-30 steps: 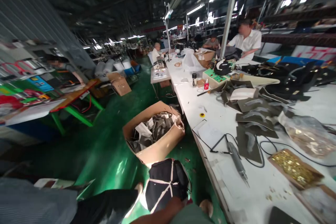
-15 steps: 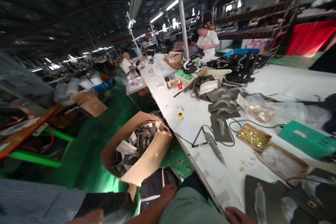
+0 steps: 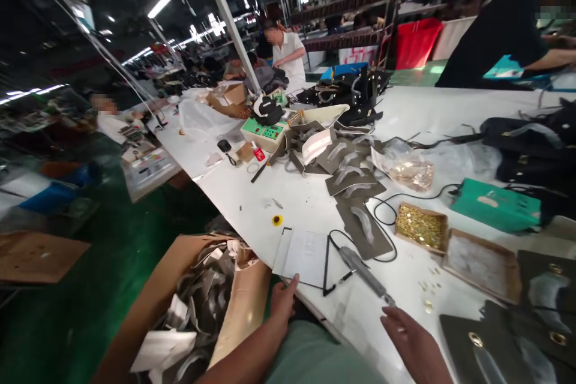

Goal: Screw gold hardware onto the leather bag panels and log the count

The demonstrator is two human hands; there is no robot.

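Observation:
My left hand (image 3: 283, 300) is at the table's front edge, its index finger touching the lower edge of an open notebook (image 3: 303, 255); its other fingers are curled and partly hidden. Over the white table, my right hand (image 3: 407, 333) is open with nothing in it, its fingertips close to the tip of a grey electric screwdriver (image 3: 364, 273). The screwdriver lies beside the notebook, its black cable looping behind. To the right are dark grey panels (image 3: 463, 336) with brass rings and clear plastic strips.
A cardboard box (image 3: 245, 306) of scraps stands left of the table. Farther right are a tray of brass parts (image 3: 420, 228), a tray of clear pieces (image 3: 481, 264) and a green box (image 3: 495, 204). Co-workers are at the back and upper right.
The view has swung right. My left hand has come up from my lap to the notebook, and my right hand has moved from the table edge toward the screwdriver. The notebook's pages now show clearly.

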